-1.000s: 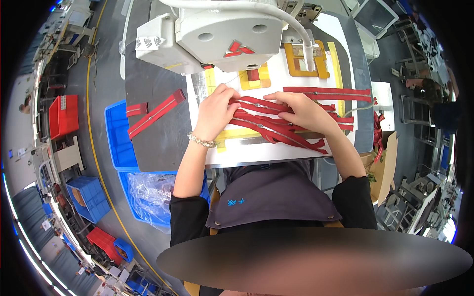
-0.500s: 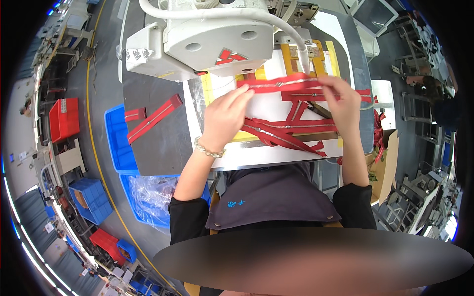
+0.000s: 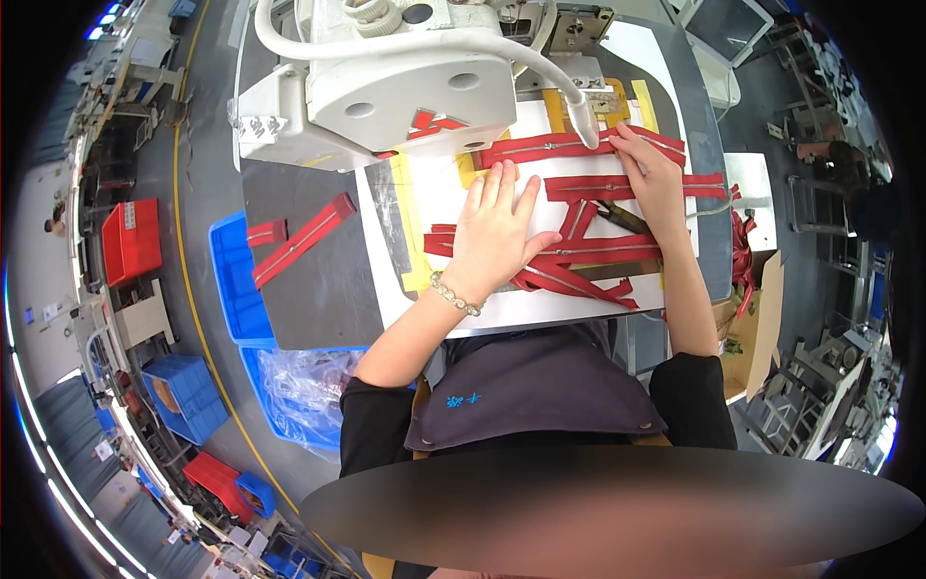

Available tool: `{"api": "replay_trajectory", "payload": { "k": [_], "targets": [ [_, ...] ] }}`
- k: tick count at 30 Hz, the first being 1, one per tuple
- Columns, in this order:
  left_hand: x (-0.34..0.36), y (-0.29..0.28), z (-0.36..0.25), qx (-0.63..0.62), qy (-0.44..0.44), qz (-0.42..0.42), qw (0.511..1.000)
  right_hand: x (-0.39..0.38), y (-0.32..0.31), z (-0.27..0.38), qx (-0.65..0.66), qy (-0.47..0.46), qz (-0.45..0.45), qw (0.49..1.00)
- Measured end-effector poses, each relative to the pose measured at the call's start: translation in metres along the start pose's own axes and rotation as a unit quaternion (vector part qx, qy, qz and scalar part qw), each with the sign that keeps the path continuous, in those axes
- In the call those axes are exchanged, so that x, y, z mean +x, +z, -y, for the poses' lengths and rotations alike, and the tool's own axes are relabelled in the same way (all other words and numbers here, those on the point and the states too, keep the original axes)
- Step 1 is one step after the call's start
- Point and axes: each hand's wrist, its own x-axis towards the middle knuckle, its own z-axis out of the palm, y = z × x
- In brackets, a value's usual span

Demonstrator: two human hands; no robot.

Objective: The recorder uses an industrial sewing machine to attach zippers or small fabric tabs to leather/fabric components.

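In the head view, a red zipper lies lengthwise across the far part of a white sheet on the surface, in front of a white machine head. The left hand is spread palm down, its grip released and grasping nothing, with the fingertips just beside the near edge of this zipper. A beaded bracelet circles the left wrist. The right hand has its fingertips on the same zipper, right of its middle; whether its grip pinches the fabric or only rests there, I cannot tell.

A second red zipper runs nearly parallel, closer to the person, passing under the right hand. Nearer still, more red zippers lie crossed over one another, partly hidden by the left hand, with a dark olive piece beside them. Well apart, on the dark left part of the surface, a long zipper rests slantwise near a short zipper piece.
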Motion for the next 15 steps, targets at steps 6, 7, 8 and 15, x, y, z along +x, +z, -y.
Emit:
{"api": "replay_trajectory", "payload": {
  "k": [6,7,8,15],
  "targets": [
    [0.0031,-0.0009,-0.0032,-0.011,-0.008,-0.008,1.000,-0.0015,0.0000,0.0020,-0.008,-0.003,0.036,0.999],
    [0.0033,-0.0003,-0.0032,-0.016,-0.014,-0.012,1.000,-0.0012,0.0005,0.0023,-0.007,-0.003,0.036,0.999],
    [0.0036,0.0000,-0.0031,-0.021,-0.019,-0.016,0.999,-0.0006,0.0012,0.0024,-0.004,-0.013,0.034,0.999],
    [0.0065,0.0003,-0.0039,-0.002,-0.033,-0.014,0.999,0.0072,0.0059,0.0083,-0.080,-0.064,-0.037,0.994]
  ]
}}
